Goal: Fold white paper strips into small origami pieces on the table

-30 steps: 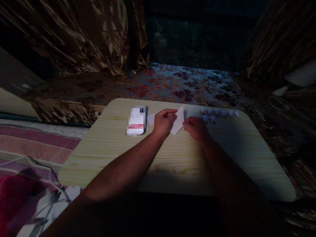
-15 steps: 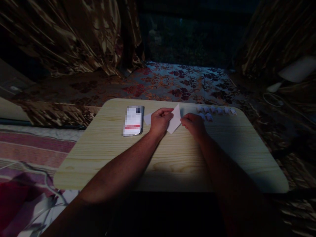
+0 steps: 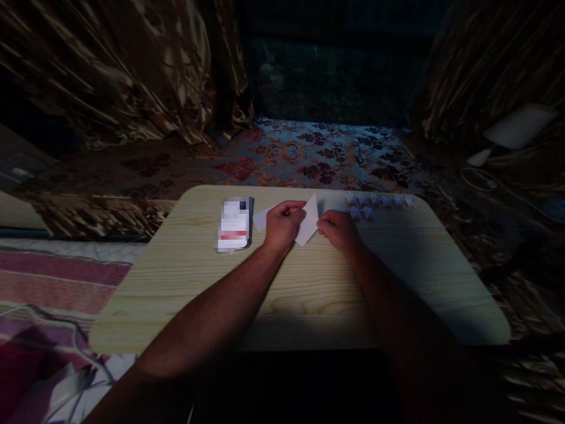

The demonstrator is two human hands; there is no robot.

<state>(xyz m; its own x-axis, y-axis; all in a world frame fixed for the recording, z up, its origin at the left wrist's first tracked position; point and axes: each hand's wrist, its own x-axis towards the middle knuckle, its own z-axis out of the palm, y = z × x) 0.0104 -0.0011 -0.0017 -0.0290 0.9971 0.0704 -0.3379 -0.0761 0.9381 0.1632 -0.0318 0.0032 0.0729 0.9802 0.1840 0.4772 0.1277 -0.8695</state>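
A white sheet of paper (image 3: pixel 309 222) with slanted, folded-looking edges is held up over the wooden table (image 3: pixel 300 282). My left hand (image 3: pixel 281 225) grips its left side, thumb on the near face. At the paper's right edge, my right hand (image 3: pixel 339 229) has its fingers closed in a pinch. More white paper (image 3: pixel 261 219) shows on the table just left of my left hand; whether it is a separate sheet I cannot tell. Several small folded paper pieces (image 3: pixel 383 202) lie in two rows beyond my right hand.
A pixelated white and red flat object with a dark corner (image 3: pixel 233 224) lies at the table's left. Behind the table is a flower-patterned cloth surface (image 3: pixel 326 153), with curtains (image 3: pixel 168 70) either side. A white lamp (image 3: pixel 521 126) stands at right, a white cable (image 3: pixel 77 335) at lower left.
The whole view has shifted slightly, so the table and hands appear a little lower and further left. Both hands keep their hold on the paper.
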